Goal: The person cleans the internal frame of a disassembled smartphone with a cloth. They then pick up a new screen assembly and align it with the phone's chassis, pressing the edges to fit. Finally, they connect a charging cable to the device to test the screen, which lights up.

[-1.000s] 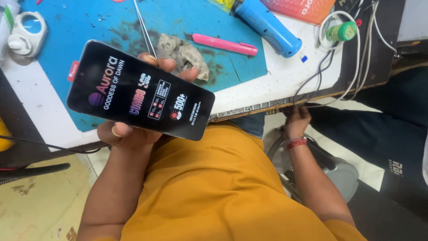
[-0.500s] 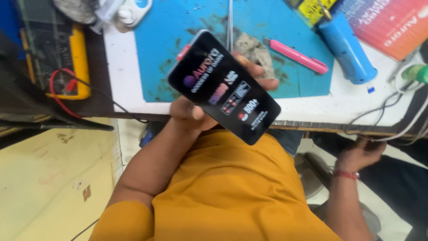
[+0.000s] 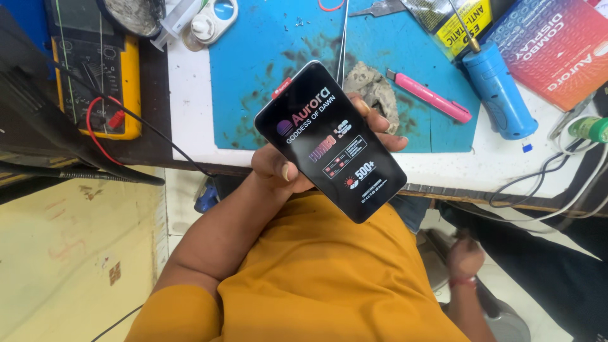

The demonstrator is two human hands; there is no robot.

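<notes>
Because the black phone display (image 3: 330, 140) is pinched only along its long edges, thumb on one side and fingertips on the other, with nothing under its lower end, the likeliest mishap I can judge is a slip: a loosened thumb would let it slide down over the orange shirt (image 3: 316, 278) toward the floor. A knock against the bench (image 3: 190, 120) edge could do the same, since the panel's upper corner hangs just above the blue work mat (image 3: 266, 63) and close to the grey lump of putty (image 3: 375, 88) and the pink knife (image 3: 429, 96). The black lead (image 3: 152, 136) trailing from the yellow multimeter (image 3: 95, 69) runs just beside the wrist and could snag the forearm.

The left hand (image 3: 285, 168) is raised in front of the chest, palm turned up toward the camera, closed narrowly around the display, which is tilted with its face upward. The forearm rises from the lower left of the head view. The right hand (image 3: 464, 256) hangs low beside the lap, well apart from the panel; it looks loosely curled, but whether it holds anything I cannot tell
</notes>
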